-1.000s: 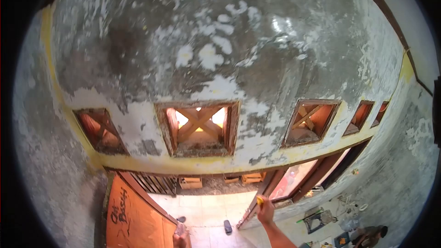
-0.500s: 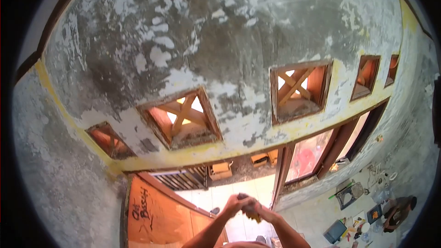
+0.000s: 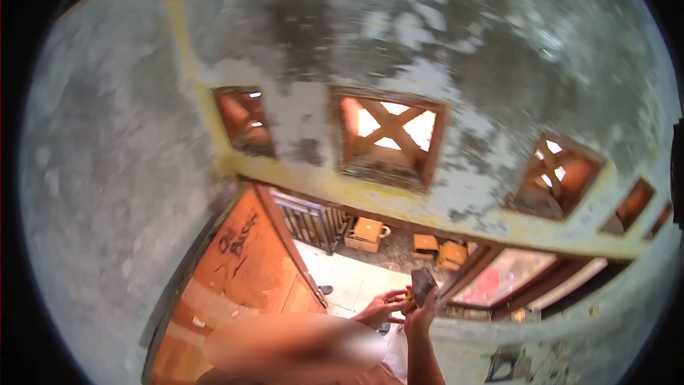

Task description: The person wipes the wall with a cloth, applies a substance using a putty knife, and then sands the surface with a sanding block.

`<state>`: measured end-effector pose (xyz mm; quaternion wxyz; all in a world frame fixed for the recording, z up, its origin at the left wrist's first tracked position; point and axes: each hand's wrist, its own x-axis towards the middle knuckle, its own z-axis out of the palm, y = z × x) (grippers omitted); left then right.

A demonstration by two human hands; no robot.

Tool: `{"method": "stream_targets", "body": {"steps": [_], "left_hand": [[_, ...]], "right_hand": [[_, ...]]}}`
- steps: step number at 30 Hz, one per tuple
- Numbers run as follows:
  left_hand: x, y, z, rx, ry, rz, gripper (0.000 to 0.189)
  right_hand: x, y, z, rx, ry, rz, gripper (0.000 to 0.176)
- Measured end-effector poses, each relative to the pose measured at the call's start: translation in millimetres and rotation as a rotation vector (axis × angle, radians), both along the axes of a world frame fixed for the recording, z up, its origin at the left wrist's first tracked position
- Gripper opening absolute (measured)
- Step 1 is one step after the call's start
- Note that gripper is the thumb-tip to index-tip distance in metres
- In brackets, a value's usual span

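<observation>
Compared with half a second before, the view had swung, so the crossed window (image 3: pixel 388 135) sat right of centre at the top and the door (image 3: pixel 239 264) took up more of the lower left. The hands, clasped together near the bottom centre in that earlier frame, had shifted rightward and come partly apart, and the dark block (image 3: pixel 424 286), then mostly covered, now stood out at the lower right of centre, with a yellow piece (image 3: pixel 408 302) against its left side. The right hand (image 3: pixel 419 319) was closed about the block's lower end, its forearm (image 3: pixel 425 360) rising almost straight from the bottom edge. The left hand (image 3: pixel 385 306) came in from the left, fingers stretched rightward to the yellow piece; with the blur, whether they pinched or merely touched it could not be told.
</observation>
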<state>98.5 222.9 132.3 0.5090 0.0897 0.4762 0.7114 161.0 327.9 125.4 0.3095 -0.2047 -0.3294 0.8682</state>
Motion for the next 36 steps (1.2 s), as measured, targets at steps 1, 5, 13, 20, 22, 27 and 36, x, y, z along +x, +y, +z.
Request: {"method": "stream_targets", "body": {"steps": [1, 5, 13, 20, 22, 27, 36], "left_hand": [[-3, -4, 2, -0.027, -0.023, 0.045, 0.048], [-8, -24, 6, -0.046, 0.200, 0.166, 0.059], [-32, -82, -28, -0.113, 0.078, 0.494, 0.030], [-57, -129, -29, -0.060, -0.016, 0.776, 0.030], [-57, -135, 3, 0.078, -0.082, 0.678, 0.031], [-84, -122, 16, 0.019, 0.157, 0.391, 0.032], [-139, -143, 26, -0.070, 0.380, 0.283, 0.027]], "right_hand": [[-2, -8, 12, 0.047, 0.003, 0.009, 0.057], [-11, -30, 10, 0.008, 0.001, 0.261, 0.054], [-60, -31, 23, 1.012, -0.269, 0.058, 0.029], [-64, -50, 49, 0.728, -0.207, 0.372, 0.033], [-67, -62, 41, 0.745, -0.148, 0.414, 0.037], [-69, -100, 41, 0.516, -0.119, 0.383, 0.040], [-99, -133, 54, 0.117, -0.052, 0.248, 0.030]]}}
